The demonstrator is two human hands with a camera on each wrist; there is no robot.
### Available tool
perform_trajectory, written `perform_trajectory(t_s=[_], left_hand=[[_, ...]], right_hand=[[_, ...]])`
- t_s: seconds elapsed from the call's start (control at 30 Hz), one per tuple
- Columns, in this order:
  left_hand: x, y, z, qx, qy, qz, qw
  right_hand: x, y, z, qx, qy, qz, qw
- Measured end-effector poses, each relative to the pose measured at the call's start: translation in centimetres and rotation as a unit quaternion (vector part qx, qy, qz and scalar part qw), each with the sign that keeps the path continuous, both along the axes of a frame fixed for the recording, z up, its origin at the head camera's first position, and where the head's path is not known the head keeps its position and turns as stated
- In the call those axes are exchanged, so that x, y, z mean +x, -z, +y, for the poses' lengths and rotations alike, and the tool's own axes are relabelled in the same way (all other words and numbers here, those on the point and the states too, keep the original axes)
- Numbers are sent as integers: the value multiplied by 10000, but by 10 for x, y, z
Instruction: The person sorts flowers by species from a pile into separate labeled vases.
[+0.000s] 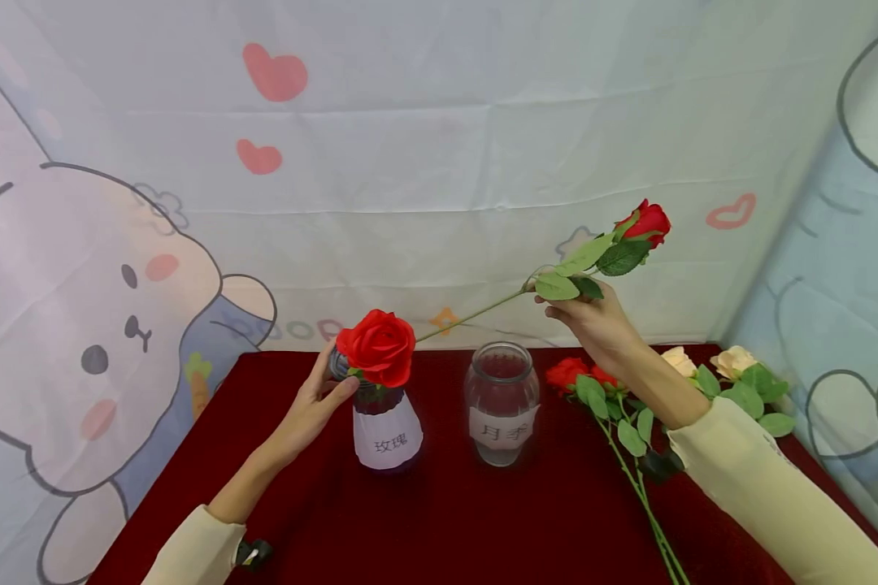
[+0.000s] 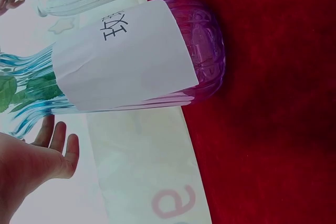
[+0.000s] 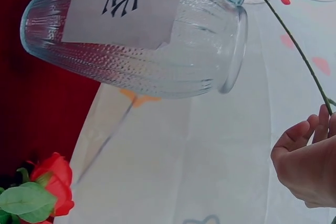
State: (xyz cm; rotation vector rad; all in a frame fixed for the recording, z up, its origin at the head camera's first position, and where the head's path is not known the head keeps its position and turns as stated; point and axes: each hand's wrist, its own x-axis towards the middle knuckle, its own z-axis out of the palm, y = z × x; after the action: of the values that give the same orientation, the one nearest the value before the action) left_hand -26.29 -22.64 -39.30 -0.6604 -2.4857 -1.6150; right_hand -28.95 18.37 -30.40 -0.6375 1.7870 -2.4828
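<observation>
My right hand [image 1: 593, 321] pinches a red rose [image 1: 645, 223] by its green stem, just below the leaves. Its stem slants down leftward over the clear jar [image 1: 503, 418], and the lower end overlaps the open red rose [image 1: 380, 348] in the left vase. That labelled glass vase [image 2: 205, 51] is blue at the neck and purple at the base, with leaves showing through the neck. My left hand [image 1: 315, 406] holds the vase at its neck, thumb and index finger by the rim. The other fingers [image 2: 72, 150] hang loosely beside it.
Several red roses [image 1: 567, 374] lie on the dark red cloth [image 1: 468, 528] at right, stems toward me. Cream roses [image 1: 733, 361] lie behind my right forearm. A printed white curtain [image 1: 410, 162] rises right behind the table.
</observation>
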Motion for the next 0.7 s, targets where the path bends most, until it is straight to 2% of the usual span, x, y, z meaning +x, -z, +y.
perform_trajectory(t_s=[0.27,0.47,0.7], left_hand=[[2,-1,-2,-50,-110,39,9999],[2,0,-1,-81,-109,38,9999],[1,1,1,-102,-97,38,9999]], right_hand=[[-3,-9,-12,294,27,70,9995],[-4,-15,-18,510,222,111,9984],[0,-21,-27,1019,359,176,9940]])
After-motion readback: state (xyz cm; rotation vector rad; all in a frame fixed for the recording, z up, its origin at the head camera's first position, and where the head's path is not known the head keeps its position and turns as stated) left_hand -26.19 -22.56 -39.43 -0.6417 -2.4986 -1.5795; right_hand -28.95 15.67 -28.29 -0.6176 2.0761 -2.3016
